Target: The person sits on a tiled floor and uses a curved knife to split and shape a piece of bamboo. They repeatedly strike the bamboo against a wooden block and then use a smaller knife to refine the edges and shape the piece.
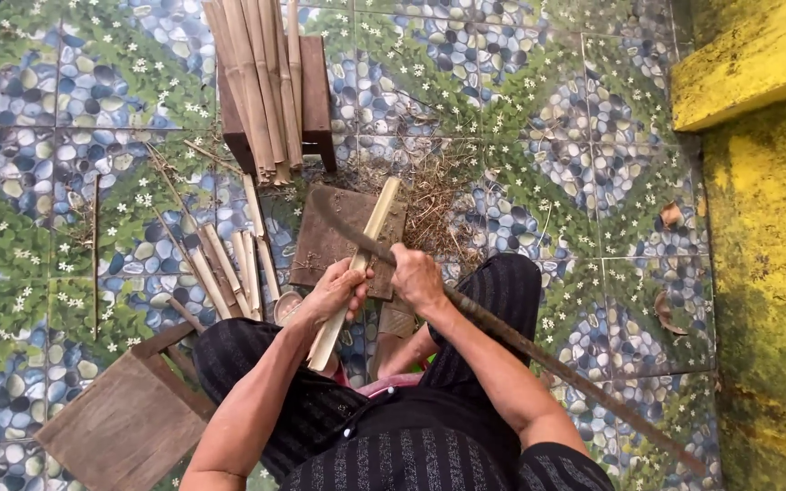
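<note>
Gripping a pale bamboo slat (357, 268), the left hand (334, 293) is clenched about its lower half; the slat is long, flat and straw-coloured, tilted with its top end resting over a dark wooden block (320, 241) on the floor and its bottom end down between the knees. The right hand (416, 277) is clenched on a long knife (357, 235), whose dark curved blade lies across the slat just above the left hand, while its long handle runs back under the right forearm toward the lower right. Count: one slat in hand, one knife, one block. A bundle of long slats (261, 82), too tightly packed to count, leans on a small brown stool (316, 100) ahead. About six short cut slats (229, 264) lie loose on the tiles (548, 109) to the left of the block. A second wooden stool (129, 423) stands at lower left, just beside the left knee. Dry shavings (438, 195) litter the floor beside and behind the block. A small round lid or bowl (286, 305) lies near the left wrist; which, I cannot tell. A yellow wall (766, 255) closes the right side. The person's arms hide the slat's lower stretch in part.
</note>
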